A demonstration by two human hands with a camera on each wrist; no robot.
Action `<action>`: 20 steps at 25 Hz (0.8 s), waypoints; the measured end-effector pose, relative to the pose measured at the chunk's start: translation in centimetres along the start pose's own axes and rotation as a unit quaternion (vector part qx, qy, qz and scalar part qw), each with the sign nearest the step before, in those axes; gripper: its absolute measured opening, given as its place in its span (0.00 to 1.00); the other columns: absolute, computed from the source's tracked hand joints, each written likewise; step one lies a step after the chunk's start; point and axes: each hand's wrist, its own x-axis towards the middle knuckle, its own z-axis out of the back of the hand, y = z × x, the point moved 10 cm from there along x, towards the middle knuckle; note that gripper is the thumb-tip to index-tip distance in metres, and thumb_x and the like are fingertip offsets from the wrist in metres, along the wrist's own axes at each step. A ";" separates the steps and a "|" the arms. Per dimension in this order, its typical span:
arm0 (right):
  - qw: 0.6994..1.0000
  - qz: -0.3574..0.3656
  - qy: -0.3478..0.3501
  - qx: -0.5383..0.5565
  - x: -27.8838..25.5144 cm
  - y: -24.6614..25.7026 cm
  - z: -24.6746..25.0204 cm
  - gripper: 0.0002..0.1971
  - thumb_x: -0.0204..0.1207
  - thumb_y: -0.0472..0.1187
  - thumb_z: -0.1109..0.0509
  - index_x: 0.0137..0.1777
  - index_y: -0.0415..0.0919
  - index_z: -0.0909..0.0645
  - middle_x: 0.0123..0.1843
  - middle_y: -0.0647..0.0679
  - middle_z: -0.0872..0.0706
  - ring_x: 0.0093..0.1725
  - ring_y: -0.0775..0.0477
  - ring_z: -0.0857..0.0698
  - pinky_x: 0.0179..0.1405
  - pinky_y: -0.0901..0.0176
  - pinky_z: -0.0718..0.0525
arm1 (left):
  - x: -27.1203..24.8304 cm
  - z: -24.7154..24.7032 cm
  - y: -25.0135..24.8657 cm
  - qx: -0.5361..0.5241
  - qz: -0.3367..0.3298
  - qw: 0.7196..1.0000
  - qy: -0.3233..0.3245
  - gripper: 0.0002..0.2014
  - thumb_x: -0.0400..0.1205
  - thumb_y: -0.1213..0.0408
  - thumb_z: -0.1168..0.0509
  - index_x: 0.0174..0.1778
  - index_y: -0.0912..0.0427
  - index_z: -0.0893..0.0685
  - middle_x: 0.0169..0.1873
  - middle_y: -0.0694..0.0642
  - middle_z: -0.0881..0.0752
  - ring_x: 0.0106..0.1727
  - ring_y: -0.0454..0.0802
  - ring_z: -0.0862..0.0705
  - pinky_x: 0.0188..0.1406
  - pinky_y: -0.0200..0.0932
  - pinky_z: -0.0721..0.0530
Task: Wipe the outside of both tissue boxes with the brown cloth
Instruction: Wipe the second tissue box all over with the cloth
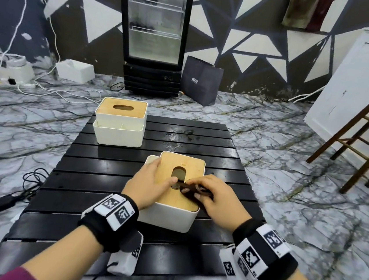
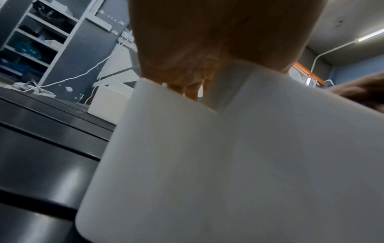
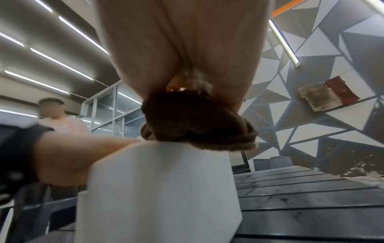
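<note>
Right then, the near tissue box [image 1: 171, 216] sat on the black slatted table [image 1: 78, 173], white walls and a wooden lid [image 1: 188, 165] on top with an oval slot. The left hand [image 1: 148, 183] lay flat across the lid's left side, fingers stretched out and the thumb reaching to the slot's edge, pressing down and gripping nothing. The right hand [image 1: 216, 197] had its fingers curled round the bunched brown cloth [image 1: 192, 190], and the cloth rested on the lid just right of the slot, near the front edge. From the right wrist view, the cloth [image 3: 195, 121] bulged out below the closed fingers and touched the box top. The second tissue box [image 1: 120, 121] stood further back on the table's left corner, well apart from both hands.
</note>
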 end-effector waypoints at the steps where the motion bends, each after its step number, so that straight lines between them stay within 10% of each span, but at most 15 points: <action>1: 1.000 0.000 -0.003 -0.004 0.3 -0.2 -0.2 0.16 0.74 0.33 0.34 0.58 0.51 0.19 0.55 0.56 0.20 0.60 0.47 0.24 0.66 0.52 0.27 | 0.0 -0.2 0.1 -0.001 0.005 1.000 0.002 0.47 0.67 0.31 0.38 0.79 0.51 0.40 0.75 0.54 0.29 0.72 0.53 0.27 0.71 0.56 0.27; 9: 0.999 0.041 -0.008 0.003 -2.3 1.8 -2.6 0.17 0.74 0.42 0.40 0.61 0.51 0.21 0.60 0.57 0.24 0.61 0.66 0.32 0.64 0.84 0.42 | 0.3 0.0 0.6 0.006 0.033 0.999 -0.023 0.37 0.79 0.48 0.36 0.82 0.47 0.45 0.76 0.51 0.29 0.75 0.53 0.29 0.73 0.54 0.31; 20: 0.999 0.008 -0.053 0.003 3.8 -1.9 -0.7 0.15 0.76 0.31 0.36 0.60 0.45 0.19 0.57 0.50 0.20 0.60 0.49 0.24 0.63 0.69 0.31 | 0.0 0.1 0.2 0.009 0.028 0.999 -0.020 0.35 0.80 0.47 0.38 0.82 0.46 0.47 0.78 0.49 0.33 0.76 0.52 0.31 0.74 0.53 0.32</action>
